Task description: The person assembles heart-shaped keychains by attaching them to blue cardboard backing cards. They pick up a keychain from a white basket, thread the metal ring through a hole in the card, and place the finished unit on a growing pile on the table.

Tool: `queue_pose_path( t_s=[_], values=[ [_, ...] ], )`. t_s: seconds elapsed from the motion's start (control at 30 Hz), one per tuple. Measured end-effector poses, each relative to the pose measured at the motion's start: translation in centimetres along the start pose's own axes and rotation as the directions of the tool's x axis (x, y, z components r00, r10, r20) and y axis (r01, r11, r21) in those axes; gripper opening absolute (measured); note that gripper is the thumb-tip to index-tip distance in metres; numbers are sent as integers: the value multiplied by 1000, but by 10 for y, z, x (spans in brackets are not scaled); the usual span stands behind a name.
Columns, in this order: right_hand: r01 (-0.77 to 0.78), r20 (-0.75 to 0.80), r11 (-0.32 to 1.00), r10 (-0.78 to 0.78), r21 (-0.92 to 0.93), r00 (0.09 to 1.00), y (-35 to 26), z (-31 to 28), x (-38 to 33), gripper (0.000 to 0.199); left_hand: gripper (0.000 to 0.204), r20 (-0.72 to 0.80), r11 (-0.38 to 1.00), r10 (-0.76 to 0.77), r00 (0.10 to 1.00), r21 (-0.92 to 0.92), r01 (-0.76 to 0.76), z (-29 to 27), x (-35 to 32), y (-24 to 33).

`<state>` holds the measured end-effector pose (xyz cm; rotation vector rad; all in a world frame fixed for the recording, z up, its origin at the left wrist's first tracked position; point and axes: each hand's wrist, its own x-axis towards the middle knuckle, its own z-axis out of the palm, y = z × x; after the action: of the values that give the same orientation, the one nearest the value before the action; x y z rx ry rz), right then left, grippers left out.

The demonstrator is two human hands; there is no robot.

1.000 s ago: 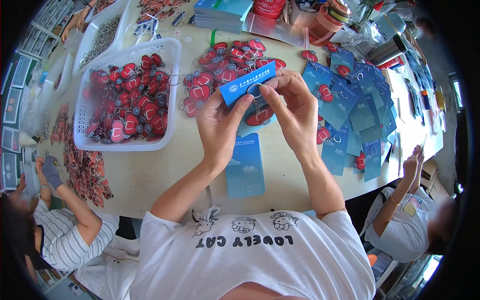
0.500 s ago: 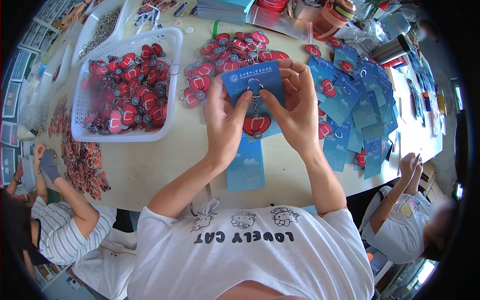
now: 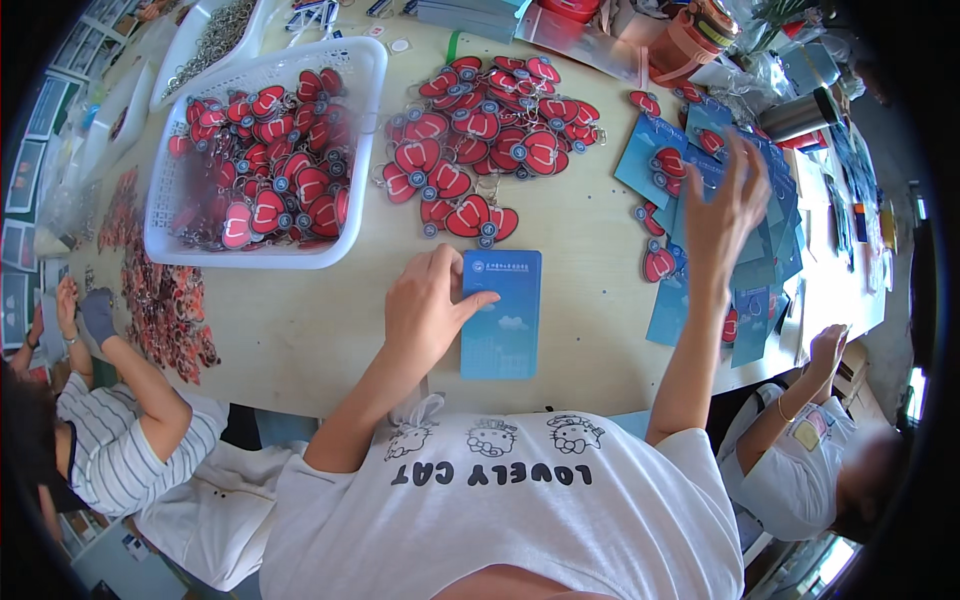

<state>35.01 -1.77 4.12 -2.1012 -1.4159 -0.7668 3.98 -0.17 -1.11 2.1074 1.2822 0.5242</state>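
In front of me lies an upright stack of blue printed cards (image 3: pixel 505 340). My left hand (image 3: pixel 428 305) is at its upper left edge, thumb across the top card and the other fingers curled at the side. My right hand (image 3: pixel 725 205) is over the pile of blue cards with keychains (image 3: pixel 740 262) on the right, its fingers spread and nothing in them. Red heart-shaped keychains (image 3: pixel 468 215) with small round grey-blue tags lie in a loose heap beyond the stack.
A white plastic basket (image 3: pixel 372 110) full of red keychains stands left of the heap. Behind it is a tray of metal rings (image 3: pixel 215 45). A brown-red bottle (image 3: pixel 690 45) and a steel tumbler (image 3: pixel 800 115) stand far right. People work at both sides.
My right hand has moved right to the card pile, and the card with its keychain has left my hands. My left hand has come down to the card stack.
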Motion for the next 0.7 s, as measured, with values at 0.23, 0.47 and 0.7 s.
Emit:
queue_pose_path(
  t_s=[0.23, 0.47, 0.7],
  values=[
    [154, 293, 735, -441, 660, 849, -105, 45, -30, 11, 17, 192, 803, -146, 971, -551, 230, -4, -4, -16],
    [77, 349, 848, -297, 525, 889, -131, 58, -45, 13, 15, -53, 932, -51, 997, -361, 28, -20, -18, 0],
    [39, 331, 792, -299, 609, 895, -117, 50, -34, 14, 8, -140, 619, -120, 983, -785, -36, -49, -21, 1]
  ],
)
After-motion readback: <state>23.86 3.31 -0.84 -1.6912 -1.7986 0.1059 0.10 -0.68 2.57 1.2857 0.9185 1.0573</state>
